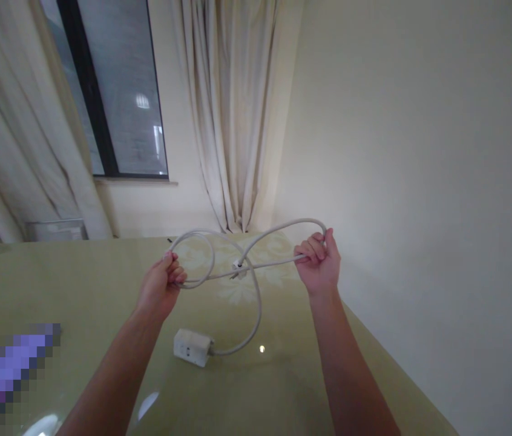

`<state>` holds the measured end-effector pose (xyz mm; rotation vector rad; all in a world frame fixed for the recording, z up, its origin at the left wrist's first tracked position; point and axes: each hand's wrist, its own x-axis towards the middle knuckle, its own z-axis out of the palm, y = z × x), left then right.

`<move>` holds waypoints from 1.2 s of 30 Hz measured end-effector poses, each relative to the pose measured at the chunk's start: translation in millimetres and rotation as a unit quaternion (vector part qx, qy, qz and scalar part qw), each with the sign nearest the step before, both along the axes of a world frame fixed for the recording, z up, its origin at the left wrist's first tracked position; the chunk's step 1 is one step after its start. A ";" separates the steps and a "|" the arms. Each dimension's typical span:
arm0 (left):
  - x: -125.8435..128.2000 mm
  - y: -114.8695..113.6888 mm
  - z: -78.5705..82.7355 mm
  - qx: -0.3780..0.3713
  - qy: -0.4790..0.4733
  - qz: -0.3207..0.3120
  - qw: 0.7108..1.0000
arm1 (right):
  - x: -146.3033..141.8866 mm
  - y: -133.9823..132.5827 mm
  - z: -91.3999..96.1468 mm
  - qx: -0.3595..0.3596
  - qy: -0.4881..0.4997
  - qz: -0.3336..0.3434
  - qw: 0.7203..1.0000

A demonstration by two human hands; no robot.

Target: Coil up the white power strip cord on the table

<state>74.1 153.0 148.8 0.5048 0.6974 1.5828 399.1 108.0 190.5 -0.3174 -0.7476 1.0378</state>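
Observation:
My left hand (164, 283) is closed round one loop of a white power cord (256, 303). My right hand (321, 259) is closed round the cord's other loop, further right and a little higher. The cord crosses itself between the hands, where its plug (239, 267) hangs. From there it curves down to a white socket block (192, 347) that lies on the glossy green table (78, 284), below and between my forearms.
Cream curtains (231, 115) hang in the corner behind the table, next to a dark window (115, 85). A bare wall runs along the right. A blurred purple patch (6, 375) sits at the lower left.

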 end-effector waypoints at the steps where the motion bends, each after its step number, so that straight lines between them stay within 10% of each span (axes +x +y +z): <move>1: -3.6 1.9 -1.1 -0.010 -0.004 0.011 1.000 | 3.3 -0.5 0.2 -0.029 -0.073 -0.010 0.997; 5: -17.4 10.3 -7.9 -0.041 -0.013 0.039 0.998 | 5.2 3.5 -3.8 -0.121 -0.244 -0.089 0.958; 14: -8.1 7.4 -7.1 0.009 0.013 0.050 0.999 | 12.4 33.7 -21.3 -0.198 0.080 -0.188 0.959; 21: -11.6 8.5 -10.5 0.051 0.058 0.058 0.995 | 16.8 20.8 -11.5 -0.107 -0.016 -0.247 0.963; 30: -10.3 8.0 -8.8 0.003 0.064 0.013 0.998 | 30.1 28.6 -24.9 -0.076 0.071 -0.153 0.983; 36: 1.1 4.1 -12.3 0.045 0.158 0.018 0.986 | 5.1 22.3 -18.8 -0.052 -0.080 -0.166 0.982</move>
